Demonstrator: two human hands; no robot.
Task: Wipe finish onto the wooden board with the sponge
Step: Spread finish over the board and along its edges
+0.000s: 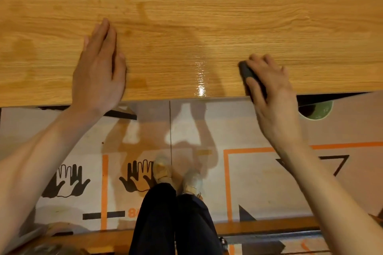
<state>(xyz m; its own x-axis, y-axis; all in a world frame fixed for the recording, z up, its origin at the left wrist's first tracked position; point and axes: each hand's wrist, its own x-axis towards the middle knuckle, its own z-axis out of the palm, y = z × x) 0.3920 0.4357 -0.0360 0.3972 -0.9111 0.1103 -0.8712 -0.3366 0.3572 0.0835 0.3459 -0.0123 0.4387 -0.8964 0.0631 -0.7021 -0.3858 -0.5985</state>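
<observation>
The wooden board (207, 16) fills the upper half of the view, its light oak grain running left to right and its near edge crossing the frame just above the middle; darker blotches mark its left part, and a wet, glossy streak shines near the near edge at centre. Below the board lies flattened cardboard (259, 130) on the floor, printed with orange lines, black triangles and black hand symbols; the person's dark trouser legs (176, 223) and pale shoes (163, 170) stand on it at bottom centre. The left hand (99, 68) lies flat on the board, palm down, fingers straight and close together, the wrist crossing the near edge; the right hand (273, 93) is curled over a dark grey sponge (250, 76), fingers on top and thumb along its near side, pressing it onto the board right at the near edge, well to the right of the glossy streak. A green cup (319, 111) shows partly from under the board's edge, just right of the right hand; what it holds cannot be told.
</observation>
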